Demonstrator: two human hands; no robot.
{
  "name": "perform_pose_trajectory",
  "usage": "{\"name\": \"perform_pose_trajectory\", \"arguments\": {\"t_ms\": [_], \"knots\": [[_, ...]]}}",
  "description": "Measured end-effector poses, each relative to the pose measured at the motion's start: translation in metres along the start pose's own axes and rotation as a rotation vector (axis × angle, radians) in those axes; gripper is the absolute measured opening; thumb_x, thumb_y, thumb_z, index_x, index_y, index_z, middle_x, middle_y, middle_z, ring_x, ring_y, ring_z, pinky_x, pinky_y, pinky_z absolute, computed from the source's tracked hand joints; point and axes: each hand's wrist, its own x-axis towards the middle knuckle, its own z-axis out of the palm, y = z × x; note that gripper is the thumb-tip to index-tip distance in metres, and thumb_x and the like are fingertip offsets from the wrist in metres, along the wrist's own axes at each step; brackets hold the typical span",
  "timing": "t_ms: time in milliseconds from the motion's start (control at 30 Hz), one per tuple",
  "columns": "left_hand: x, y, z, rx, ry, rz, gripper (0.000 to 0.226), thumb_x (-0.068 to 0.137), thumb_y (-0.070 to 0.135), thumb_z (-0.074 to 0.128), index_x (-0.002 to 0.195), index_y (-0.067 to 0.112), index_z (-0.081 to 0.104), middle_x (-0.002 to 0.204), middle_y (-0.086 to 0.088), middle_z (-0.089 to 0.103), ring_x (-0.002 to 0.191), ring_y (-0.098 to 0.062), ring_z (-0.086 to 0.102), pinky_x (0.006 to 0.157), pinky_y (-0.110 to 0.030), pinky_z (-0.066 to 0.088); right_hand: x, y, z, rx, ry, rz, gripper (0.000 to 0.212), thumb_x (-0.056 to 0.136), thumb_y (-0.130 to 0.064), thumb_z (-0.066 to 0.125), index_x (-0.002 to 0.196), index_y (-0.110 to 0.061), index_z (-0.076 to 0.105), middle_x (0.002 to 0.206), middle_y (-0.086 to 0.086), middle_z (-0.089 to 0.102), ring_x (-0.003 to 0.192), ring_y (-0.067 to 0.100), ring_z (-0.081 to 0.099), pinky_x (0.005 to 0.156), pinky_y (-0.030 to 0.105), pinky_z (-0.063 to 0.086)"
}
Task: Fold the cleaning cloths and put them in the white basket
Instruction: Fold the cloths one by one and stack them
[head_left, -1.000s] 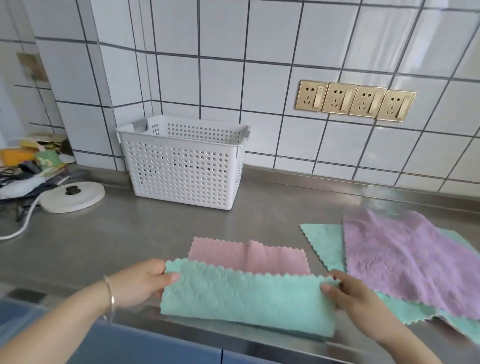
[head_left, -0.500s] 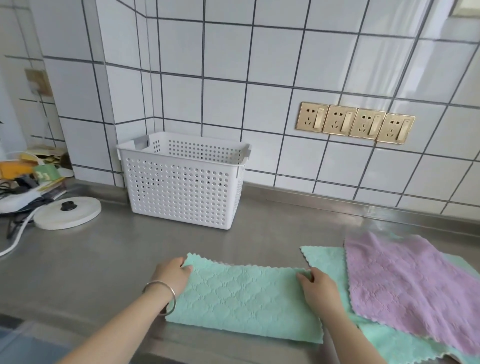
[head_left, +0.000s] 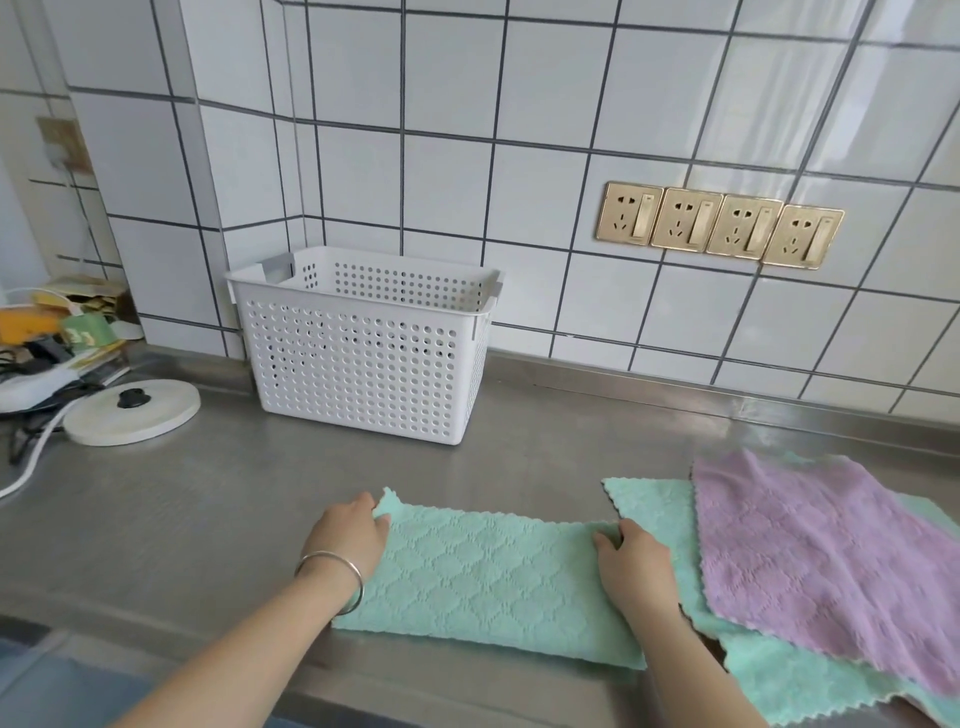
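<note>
A mint-green cleaning cloth (head_left: 488, 577) lies folded in half as a long strip at the near edge of the steel counter. My left hand (head_left: 349, 530) pinches its far left corner; a silver bangle circles that wrist. My right hand (head_left: 631, 564) pinches its far right corner. The pink side seen earlier is hidden under the fold. To the right lies a flat purple cloth (head_left: 815, 561) on top of another mint-green cloth (head_left: 654, 509). The white perforated basket (head_left: 363, 358) stands against the tiled wall, behind and left of the folded cloth; nothing shows inside it.
A round white lid with a black knob (head_left: 132, 410) lies on the counter at the left, next to a white cable (head_left: 26, 462) and a pile of clutter (head_left: 57, 332). Gold wall sockets (head_left: 719, 223) sit above the counter at the right.
Both hands carried the cloth's near edge over to its far edge, covering the pink side. The folded cloth now lies flat, hands resting at its far corners.
</note>
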Motion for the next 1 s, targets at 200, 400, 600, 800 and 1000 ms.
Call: {"name": "perform_pose_trajectory", "arguments": {"t_ms": [200, 400, 600, 800, 1000], "knots": [[-0.014, 0.009, -0.003, 0.057, 0.19, 0.102, 0.041, 0.082, 0.024, 0.058, 0.12, 0.015, 0.047, 0.12, -0.008, 0.053, 0.108, -0.031, 0.053, 0.079, -0.039, 0.049, -0.005, -0.004, -0.013, 0.249, -0.02, 0.066, 0.032, 0.089, -0.029, 0.056, 0.117, -0.014, 0.054, 0.086, -0.004, 0.058, 0.082, 0.02, 0.057, 0.069, 0.029, 0.042], [-0.04, 0.066, 0.009, 0.111, -0.166, 0.576, 0.051, 0.095, 0.043, 0.031, 0.144, 0.034, 0.022, 0.157, 0.012, 0.014, 0.147, -0.015, 0.004, 0.119, -0.048, 0.009, -0.019, 0.01, -0.021, 0.324, -0.047, 0.115, 0.04, 0.093, -0.012, 0.046, 0.133, -0.013, 0.046, 0.09, -0.007, 0.063, 0.092, 0.023, 0.062, 0.085, 0.04, 0.05], [-0.048, 0.084, 0.03, 0.299, -0.38, 0.634, 0.066, 0.089, 0.064, 0.023, 0.146, 0.04, 0.002, 0.158, 0.01, -0.013, 0.145, -0.016, -0.019, 0.115, -0.055, -0.013, -0.024, 0.005, -0.028, 0.183, -0.123, 0.101, 0.049, 0.087, -0.012, 0.053, 0.135, -0.008, 0.044, 0.081, -0.006, 0.059, 0.072, 0.012, 0.052, 0.066, 0.024, 0.039], [-0.047, 0.081, 0.036, 0.273, -0.353, 0.57, 0.072, 0.081, 0.072, 0.026, 0.143, 0.048, -0.002, 0.158, 0.0, -0.018, 0.145, -0.022, -0.02, 0.116, -0.052, -0.013, -0.03, -0.011, -0.036, -0.035, -0.298, 0.191, 0.026, 0.076, -0.028, 0.061, 0.059, -0.013, 0.047, 0.061, 0.0, 0.048, 0.052, 0.016, 0.045, 0.048, 0.026, 0.036], [-0.047, 0.083, 0.035, 0.263, -0.369, 0.519, 0.083, 0.082, 0.073, 0.024, 0.148, 0.032, -0.007, 0.157, -0.001, -0.018, 0.145, -0.018, -0.019, 0.117, -0.049, -0.013, -0.049, -0.009, -0.034, -0.228, -0.297, 0.152, 0.025, 0.071, -0.027, 0.057, 0.059, -0.019, 0.037, 0.061, -0.004, 0.043, 0.055, 0.015, 0.043, 0.047, 0.022, 0.028]]}}
